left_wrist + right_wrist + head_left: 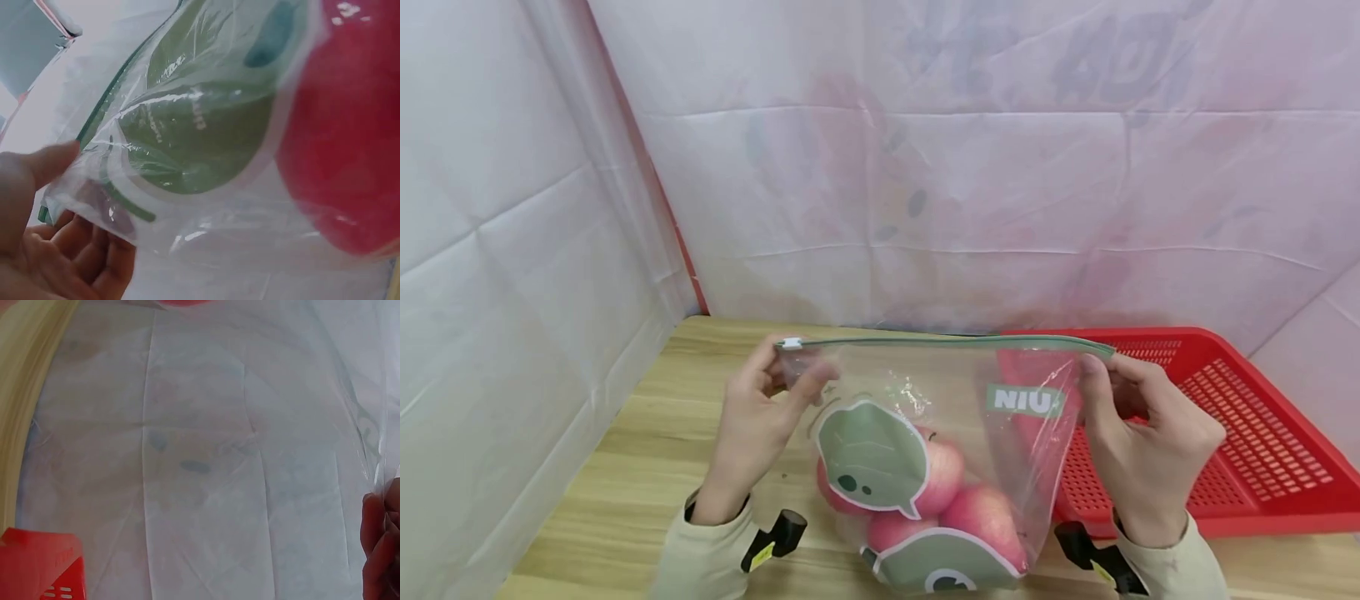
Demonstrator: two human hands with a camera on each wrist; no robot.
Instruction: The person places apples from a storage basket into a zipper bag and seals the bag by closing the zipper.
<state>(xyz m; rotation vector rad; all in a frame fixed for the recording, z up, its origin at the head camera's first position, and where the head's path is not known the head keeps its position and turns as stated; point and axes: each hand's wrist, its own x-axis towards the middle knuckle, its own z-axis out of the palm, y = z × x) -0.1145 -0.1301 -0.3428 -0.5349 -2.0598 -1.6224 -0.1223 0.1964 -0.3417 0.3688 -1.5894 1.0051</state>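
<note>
A clear zip bag (958,392) with green cartoon prints and a "NIU" label hangs upright between my hands, its lower part near the table. Several red apples (988,521) lie in its bottom, partly behind the prints. My left hand (756,429) holds the top left corner beside the white slider (791,342), thumb in front and fingers behind. At the opposite top corner, my right hand (1153,437) pinches the green zip edge. The left wrist view shows the bag (206,144) close up with a red apple (344,131). Only fingertips (375,531) appear in the right wrist view.
A red perforated plastic basket (1262,517) stands on the right, partly behind the bag and my right hand. Beneath is a wooden table (647,467). White printed sheets (925,183) hang along the back and left side.
</note>
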